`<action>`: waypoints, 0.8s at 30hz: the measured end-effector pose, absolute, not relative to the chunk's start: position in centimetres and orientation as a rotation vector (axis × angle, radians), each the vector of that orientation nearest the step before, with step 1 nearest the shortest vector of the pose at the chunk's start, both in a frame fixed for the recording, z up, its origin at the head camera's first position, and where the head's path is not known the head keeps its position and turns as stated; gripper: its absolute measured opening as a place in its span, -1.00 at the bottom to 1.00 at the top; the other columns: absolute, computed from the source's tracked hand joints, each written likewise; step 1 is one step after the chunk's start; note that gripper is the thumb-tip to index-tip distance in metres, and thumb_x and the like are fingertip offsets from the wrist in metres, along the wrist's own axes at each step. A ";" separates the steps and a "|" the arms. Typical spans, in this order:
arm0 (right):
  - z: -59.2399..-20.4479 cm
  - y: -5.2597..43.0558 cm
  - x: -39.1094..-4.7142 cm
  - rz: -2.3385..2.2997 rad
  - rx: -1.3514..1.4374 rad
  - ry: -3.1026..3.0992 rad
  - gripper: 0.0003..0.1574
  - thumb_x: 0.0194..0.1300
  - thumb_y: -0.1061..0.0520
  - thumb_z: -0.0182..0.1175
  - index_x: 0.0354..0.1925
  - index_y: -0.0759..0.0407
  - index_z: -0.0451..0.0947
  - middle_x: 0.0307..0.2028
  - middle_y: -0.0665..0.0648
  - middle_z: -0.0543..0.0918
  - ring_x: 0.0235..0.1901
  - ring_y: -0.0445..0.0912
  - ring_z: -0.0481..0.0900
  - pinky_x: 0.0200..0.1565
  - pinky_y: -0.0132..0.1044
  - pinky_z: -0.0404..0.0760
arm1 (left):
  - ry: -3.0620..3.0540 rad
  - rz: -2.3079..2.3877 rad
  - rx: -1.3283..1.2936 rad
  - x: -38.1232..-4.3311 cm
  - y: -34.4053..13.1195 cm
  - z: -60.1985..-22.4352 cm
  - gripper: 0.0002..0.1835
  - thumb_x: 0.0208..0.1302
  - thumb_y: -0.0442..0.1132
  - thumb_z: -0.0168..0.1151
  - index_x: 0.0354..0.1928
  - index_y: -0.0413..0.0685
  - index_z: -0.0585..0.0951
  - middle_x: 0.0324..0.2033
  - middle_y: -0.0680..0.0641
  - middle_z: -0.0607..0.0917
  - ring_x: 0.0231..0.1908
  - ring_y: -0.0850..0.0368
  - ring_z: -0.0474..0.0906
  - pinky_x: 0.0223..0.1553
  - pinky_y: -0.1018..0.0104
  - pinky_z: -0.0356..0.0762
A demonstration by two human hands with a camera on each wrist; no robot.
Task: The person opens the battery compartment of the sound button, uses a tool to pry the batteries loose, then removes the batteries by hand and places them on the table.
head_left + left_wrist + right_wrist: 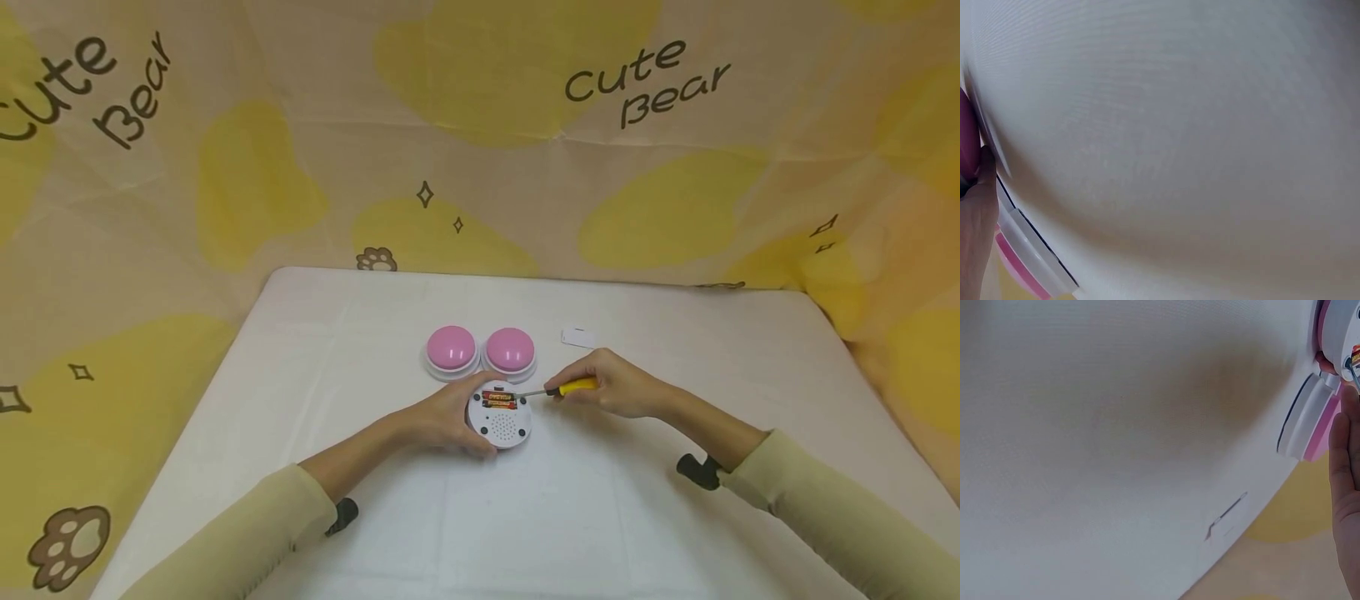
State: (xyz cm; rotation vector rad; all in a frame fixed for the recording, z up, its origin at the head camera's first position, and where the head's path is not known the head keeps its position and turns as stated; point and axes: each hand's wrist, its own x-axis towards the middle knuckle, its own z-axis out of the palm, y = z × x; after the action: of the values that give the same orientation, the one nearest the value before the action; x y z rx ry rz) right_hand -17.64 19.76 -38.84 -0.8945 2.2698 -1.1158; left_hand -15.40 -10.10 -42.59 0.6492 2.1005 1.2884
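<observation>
My left hand (446, 418) grips a round white push-button (504, 428) by its side, underside facing up. Its battery bay is uncovered and holds red-and-gold batteries (498, 400); speaker holes and dark feet also show. My right hand (621, 385) holds a screwdriver (577, 387) by its yellow handle, the shaft pointing left with its tip right at the batteries' right end. In the left wrist view, the fingers (977, 215) lie against the button's pink dome (967, 140). At the right wrist view's edge, the button (1337, 331) is partly cut off.
Two pink-domed buttons (451, 348) (510, 350) stand side by side just behind the held one. A small white cover (577, 337) lies flat to their right. The white table (360, 333) ends at a patterned yellow cloth backdrop (480, 167).
</observation>
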 end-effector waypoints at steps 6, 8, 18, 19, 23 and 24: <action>-38.7 19.7 -17.5 -1.121 -0.894 2.261 -0.63 0.29 0.40 0.25 0.06 0.23 0.68 -0.04 0.19 0.73 -0.02 -0.06 0.68 0.06 -0.37 0.55 | 2.109 1.282 0.650 -15.4 -10.1 -42.6 0.07 -0.11 -0.18 0.64 0.46 0.09 0.23 0.09 0.05 0.53 0.07 0.10 0.44 0.18 0.10 0.36; -38.6 19.7 -17.5 -1.120 -0.896 2.263 -0.63 0.29 0.40 0.25 0.06 0.23 0.68 -0.04 0.19 0.73 -0.02 -0.06 0.68 0.06 -0.37 0.55 | 2.111 1.281 0.647 -15.3 -10.1 -42.6 0.07 -0.10 -0.17 0.64 0.46 0.09 0.23 0.09 0.04 0.53 0.06 0.09 0.44 0.17 0.09 0.37; -38.4 19.7 -17.3 -1.111 -0.899 2.275 -0.63 0.28 0.41 0.25 0.05 0.24 0.68 -0.04 0.19 0.73 -0.03 -0.07 0.67 0.04 -0.40 0.54 | 2.113 1.266 0.648 -15.4 -10.1 -42.7 0.06 -0.10 -0.19 0.64 0.46 0.13 0.23 0.09 0.08 0.53 0.06 0.11 0.44 0.17 0.12 0.37; -38.3 19.7 -17.3 -1.113 -0.901 2.273 -0.63 0.29 0.41 0.24 0.05 0.25 0.68 -0.04 0.19 0.73 -0.03 -0.07 0.67 0.03 -0.40 0.55 | 2.111 1.267 0.646 -15.4 -10.1 -42.7 0.06 -0.10 -0.19 0.64 0.46 0.13 0.23 0.09 0.08 0.53 0.06 0.12 0.44 0.17 0.11 0.37; -38.3 19.8 -17.3 -1.106 -0.912 2.280 -0.63 0.29 0.40 0.25 0.05 0.24 0.68 -0.04 0.18 0.74 -0.04 -0.08 0.67 0.03 -0.39 0.55 | 2.105 1.273 0.650 -15.4 -10.1 -42.7 0.06 -0.10 -0.19 0.63 0.46 0.13 0.22 0.09 0.09 0.53 0.06 0.12 0.44 0.18 0.11 0.36; -38.3 19.8 -17.3 -1.101 -0.915 2.286 -0.63 0.29 0.40 0.25 0.05 0.23 0.68 -0.04 0.18 0.74 -0.04 -0.08 0.67 0.04 -0.38 0.54 | 2.105 1.273 0.652 -15.4 -10.1 -42.7 0.06 -0.10 -0.19 0.64 0.46 0.13 0.23 0.08 0.10 0.53 0.06 0.12 0.45 0.18 0.12 0.36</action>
State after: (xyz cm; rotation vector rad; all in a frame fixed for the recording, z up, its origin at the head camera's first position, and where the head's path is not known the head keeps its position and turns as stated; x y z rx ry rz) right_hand -17.28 19.80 -38.29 -0.9152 2.2862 -1.1006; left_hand -15.39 -10.13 -42.65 0.6515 2.1051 1.2728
